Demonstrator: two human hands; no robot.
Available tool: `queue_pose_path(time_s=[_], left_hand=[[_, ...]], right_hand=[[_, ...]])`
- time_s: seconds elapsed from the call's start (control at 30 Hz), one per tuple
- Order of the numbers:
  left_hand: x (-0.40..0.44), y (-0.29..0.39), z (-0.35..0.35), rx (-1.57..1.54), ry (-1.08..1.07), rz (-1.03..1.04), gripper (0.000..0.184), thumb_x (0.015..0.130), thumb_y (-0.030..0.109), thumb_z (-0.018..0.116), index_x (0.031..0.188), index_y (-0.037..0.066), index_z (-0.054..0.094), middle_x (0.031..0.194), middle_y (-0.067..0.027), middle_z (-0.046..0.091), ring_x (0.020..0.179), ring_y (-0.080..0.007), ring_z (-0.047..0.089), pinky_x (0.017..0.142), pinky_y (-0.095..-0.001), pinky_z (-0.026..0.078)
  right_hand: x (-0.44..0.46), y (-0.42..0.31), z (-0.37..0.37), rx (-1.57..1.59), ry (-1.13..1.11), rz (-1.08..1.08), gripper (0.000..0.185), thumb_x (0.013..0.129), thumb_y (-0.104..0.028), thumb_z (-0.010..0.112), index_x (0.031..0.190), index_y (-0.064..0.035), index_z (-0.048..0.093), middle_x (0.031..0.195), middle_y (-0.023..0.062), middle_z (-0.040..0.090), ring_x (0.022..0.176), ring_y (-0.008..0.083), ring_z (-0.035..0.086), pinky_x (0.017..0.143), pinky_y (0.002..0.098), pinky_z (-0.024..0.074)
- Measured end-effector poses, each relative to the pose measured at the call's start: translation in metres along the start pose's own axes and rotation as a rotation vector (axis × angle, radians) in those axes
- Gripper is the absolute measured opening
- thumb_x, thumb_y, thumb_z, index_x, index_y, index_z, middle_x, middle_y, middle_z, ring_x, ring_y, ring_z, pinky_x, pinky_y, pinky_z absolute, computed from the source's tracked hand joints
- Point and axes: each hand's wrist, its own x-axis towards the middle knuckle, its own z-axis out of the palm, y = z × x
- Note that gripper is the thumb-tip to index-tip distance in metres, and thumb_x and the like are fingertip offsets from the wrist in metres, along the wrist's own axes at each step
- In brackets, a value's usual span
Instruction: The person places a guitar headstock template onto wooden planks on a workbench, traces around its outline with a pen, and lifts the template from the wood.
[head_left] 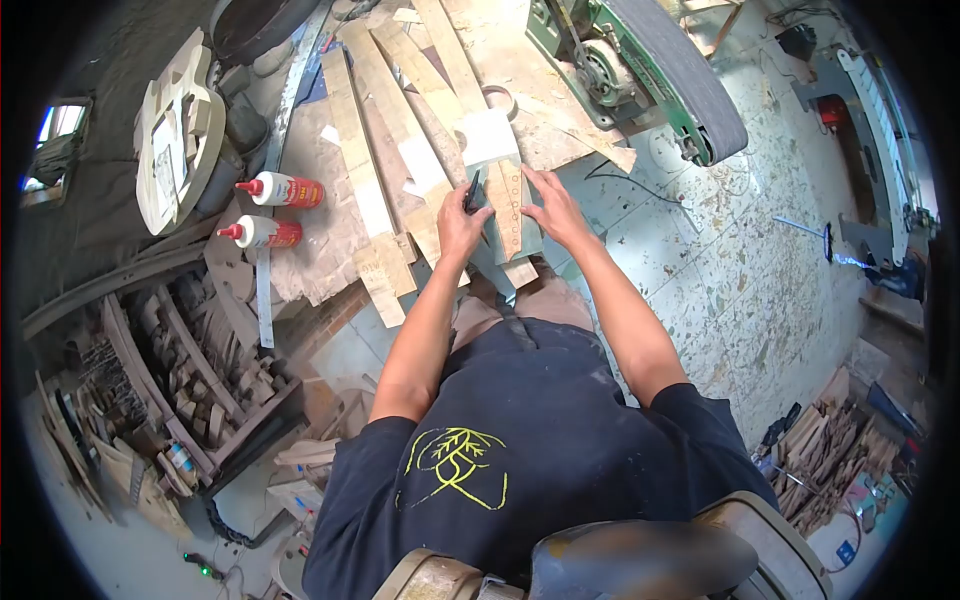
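Observation:
My left hand [462, 218] is closed around a black pen [473, 190], and its thumb reaches toward the left edge of a tapered wooden template [507, 215]. A row of round marks or holes runs along that template. At its right edge lies my right hand [556, 208], thumb and fingers spread and touching the template or the sheet beneath it. This greenish, see-through-looking sheet [528, 243] rests over a wooden strip whose end [520, 272] sticks out toward me. A white sheet [489, 135] lies just beyond. What my fingertips press on is partly hidden.
Several long wooden boards [358, 145] lie on the workbench [325, 262]. Two glue bottles with red caps, one upper [285, 190] and one lower [265, 232], lie at left. A green belt sander [640, 75] stands beyond at right. Wood scraps [205, 350] fill a rack at lower left.

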Motion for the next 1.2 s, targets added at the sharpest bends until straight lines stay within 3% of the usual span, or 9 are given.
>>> queue_pose_path(time_s=[0.3, 0.4, 0.5, 0.6, 0.7, 0.8, 0.93, 1.03, 1.2], left_hand=[[0.002, -0.004, 0.007, 0.039, 0.041, 0.063, 0.053, 0.074, 0.008, 0.087, 0.124, 0.005, 0.068, 0.103, -0.0105, 0.067, 0.089, -0.0241, 0.067, 0.083, -0.0363, 0.054], [0.002, -0.004, 0.007, 0.038, 0.050, 0.079, 0.053, 0.075, 0.006, 0.086, 0.125, 0.005, 0.068, 0.103, -0.0101, 0.067, 0.089, -0.0232, 0.067, 0.083, -0.0357, 0.054], [0.003, -0.009, 0.013, -0.006, 0.054, 0.068, 0.053, 0.076, 0.003, 0.084, 0.127, 0.006, 0.069, 0.102, -0.0091, 0.067, 0.088, -0.0210, 0.067, 0.083, -0.0345, 0.053], [0.004, -0.011, 0.015, -0.023, 0.033, 0.015, 0.053, 0.078, 0.001, 0.083, 0.129, 0.007, 0.069, 0.102, -0.0077, 0.067, 0.086, -0.0185, 0.065, 0.082, -0.0330, 0.053], [0.005, -0.006, 0.013, -0.017, 0.022, -0.016, 0.053, 0.078, 0.001, 0.082, 0.129, 0.007, 0.069, 0.101, -0.0065, 0.066, 0.084, -0.0168, 0.064, 0.081, -0.0317, 0.053], [0.005, -0.002, 0.013, -0.031, 0.022, -0.029, 0.052, 0.079, 0.001, 0.082, 0.129, 0.007, 0.069, 0.101, -0.0058, 0.066, 0.084, -0.0162, 0.064, 0.081, -0.0314, 0.053], [0.001, 0.004, 0.012, -0.074, 0.017, -0.076, 0.051, 0.080, 0.000, 0.081, 0.128, 0.006, 0.069, 0.102, -0.0057, 0.066, 0.084, -0.0159, 0.064, 0.081, -0.0314, 0.053], [0.001, 0.006, 0.013, -0.103, 0.026, -0.098, 0.051, 0.076, 0.001, 0.083, 0.125, 0.006, 0.069, 0.102, -0.0093, 0.069, 0.091, -0.0219, 0.069, 0.084, -0.0347, 0.054], [0.003, 0.003, 0.015, -0.112, 0.041, -0.089, 0.051, 0.076, 0.003, 0.084, 0.125, 0.007, 0.069, 0.103, -0.0095, 0.069, 0.092, -0.0240, 0.069, 0.085, -0.0359, 0.054]], right_hand=[[0.008, -0.002, -0.007, 0.112, -0.040, -0.016, 0.073, 0.084, -0.013, 0.078, 0.151, -0.0196, 0.049, 0.133, 0.0122, 0.062, 0.094, 0.0341, 0.068, 0.086, 0.0430, 0.0554], [0.013, 0.002, -0.004, 0.066, -0.059, -0.027, 0.070, 0.085, -0.013, 0.078, 0.149, -0.0187, 0.051, 0.130, 0.0129, 0.064, 0.095, 0.0322, 0.069, 0.086, 0.0429, 0.0553], [0.014, 0.003, -0.004, 0.087, -0.035, -0.065, 0.071, 0.084, -0.008, 0.077, 0.150, -0.0162, 0.051, 0.132, 0.0153, 0.065, 0.079, 0.0253, 0.066, 0.080, 0.0373, 0.0551], [0.016, 0.003, -0.007, 0.124, -0.048, -0.053, 0.069, 0.085, -0.012, 0.078, 0.149, -0.0172, 0.051, 0.130, 0.0149, 0.065, 0.089, 0.0326, 0.071, 0.085, 0.0430, 0.0553], [0.018, 0.002, -0.009, 0.131, -0.054, -0.053, 0.071, 0.084, -0.009, 0.078, 0.150, -0.0154, 0.052, 0.133, 0.0152, 0.065, 0.077, 0.0254, 0.066, 0.080, 0.0382, 0.0553], [0.020, 0.006, -0.010, 0.121, -0.046, -0.104, 0.075, 0.084, -0.008, 0.078, 0.152, -0.0162, 0.048, 0.127, 0.0170, 0.068, 0.078, 0.0261, 0.069, 0.079, 0.0391, 0.0558], [0.026, 0.013, -0.007, 0.213, -0.031, 0.075, 0.071, 0.082, -0.014, 0.082, 0.145, -0.0149, 0.049, 0.118, 0.0164, 0.072, 0.082, 0.0303, 0.073, 0.077, 0.0425, 0.0566], [0.030, 0.014, -0.009, 0.217, -0.034, 0.068, 0.066, 0.081, -0.015, 0.082, 0.139, -0.0137, 0.051, 0.114, 0.0170, 0.073, 0.079, 0.0299, 0.073, 0.075, 0.0419, 0.0563], [0.032, 0.008, -0.017, 0.177, -0.081, 0.046, 0.059, 0.082, -0.015, 0.081, 0.135, -0.0155, 0.054, 0.111, 0.0166, 0.073, 0.079, 0.0298, 0.072, 0.075, 0.0413, 0.0555]])
